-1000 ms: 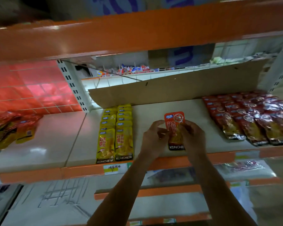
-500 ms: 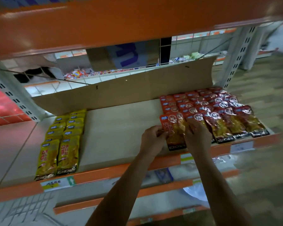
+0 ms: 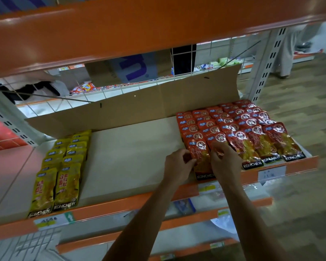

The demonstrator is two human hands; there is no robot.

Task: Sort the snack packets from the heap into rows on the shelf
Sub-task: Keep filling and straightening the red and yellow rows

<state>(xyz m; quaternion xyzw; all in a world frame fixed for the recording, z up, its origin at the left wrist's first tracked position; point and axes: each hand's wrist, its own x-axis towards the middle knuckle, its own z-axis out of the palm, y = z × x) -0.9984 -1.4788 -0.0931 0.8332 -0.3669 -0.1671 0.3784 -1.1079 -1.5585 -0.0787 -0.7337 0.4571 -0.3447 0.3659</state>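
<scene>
Red packet point(image 3: 203, 165) seemingly between fingertips point(image 3: 185, 156)

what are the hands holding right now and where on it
A red Konchew snack packet, gripped at mid-height: left hand on its left edge, right hand on its right edge.

Red KONCHEW packet point(image 3: 201, 159): glossy, round white emblem up top, clear window showing orange-yellow contents, black band at bottom. Lies flat at front edge of shelf point(image 3: 130, 151), top toward 12 o'clock, at 9 o'clock side of red packet rows point(image 3: 243, 129), touching neighbour. Left hand point(image 3: 177, 166) pinches its 9 o'clock edge, right hand point(image 3: 226, 162) its 3 o'clock edge. Red rows: flat, overlapping like shingles, at shelf's 3 o'clock end. Yellow packet rows point(image 3: 64, 166): two columns, same overlap, 9 o'clock end, well apart from red.
</scene>
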